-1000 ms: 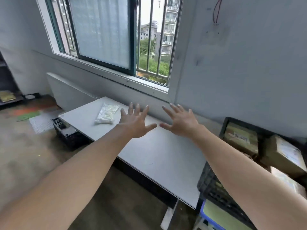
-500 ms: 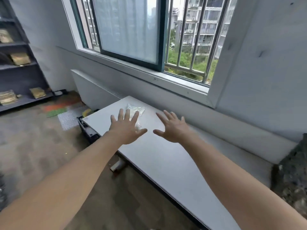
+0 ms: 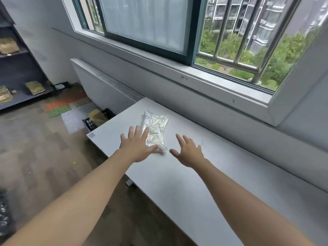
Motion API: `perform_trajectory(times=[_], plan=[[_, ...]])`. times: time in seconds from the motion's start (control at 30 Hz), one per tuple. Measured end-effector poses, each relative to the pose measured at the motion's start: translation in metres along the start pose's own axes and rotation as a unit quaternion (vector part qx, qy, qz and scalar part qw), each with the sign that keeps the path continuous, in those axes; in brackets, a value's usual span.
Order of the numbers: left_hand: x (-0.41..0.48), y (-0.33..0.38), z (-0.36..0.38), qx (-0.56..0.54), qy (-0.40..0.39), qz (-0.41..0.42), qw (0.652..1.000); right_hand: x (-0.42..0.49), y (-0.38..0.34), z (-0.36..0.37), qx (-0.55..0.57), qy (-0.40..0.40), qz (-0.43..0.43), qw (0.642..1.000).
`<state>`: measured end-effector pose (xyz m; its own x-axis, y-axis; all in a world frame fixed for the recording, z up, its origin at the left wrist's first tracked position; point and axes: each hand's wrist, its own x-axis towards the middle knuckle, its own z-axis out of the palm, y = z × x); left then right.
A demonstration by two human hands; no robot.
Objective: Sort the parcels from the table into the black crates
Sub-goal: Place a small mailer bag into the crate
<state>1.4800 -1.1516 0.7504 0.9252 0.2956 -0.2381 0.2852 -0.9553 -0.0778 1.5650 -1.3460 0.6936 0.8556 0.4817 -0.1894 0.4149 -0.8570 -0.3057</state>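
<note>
Reaching spread left hand (image 3: 137,148) over clear parcel (image 3: 156,131), right hand (image 3: 189,150) beside

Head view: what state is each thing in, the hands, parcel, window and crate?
Clear parcel: flat on the table, ungripped.
Left hand: open, fingers spread over the parcel's left edge.
Right hand: open, apart from it, empty.
Window: slid partly open.
Black crate: on the floor, tan parcel inside.

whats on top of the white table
One clear plastic parcel lies on the table; the left hand hides its near left edge. The right hand is beside it.
</note>
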Motion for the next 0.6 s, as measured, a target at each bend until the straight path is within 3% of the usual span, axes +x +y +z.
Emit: perform_trajectory(times=[0.33, 0.6], plan=[[0.155, -0.057, 0.071, -0.097, -0.076, 0.075, 0.99, 0.123, -0.046, 0.059, 0.01, -0.034, 0.092, 0.995], [0.21, -0.083, 0.128, -0.275, -0.178, 0.112, 0.938, 0.184, -0.071, 0.106, 0.18, -0.054, 0.248, 0.95]])
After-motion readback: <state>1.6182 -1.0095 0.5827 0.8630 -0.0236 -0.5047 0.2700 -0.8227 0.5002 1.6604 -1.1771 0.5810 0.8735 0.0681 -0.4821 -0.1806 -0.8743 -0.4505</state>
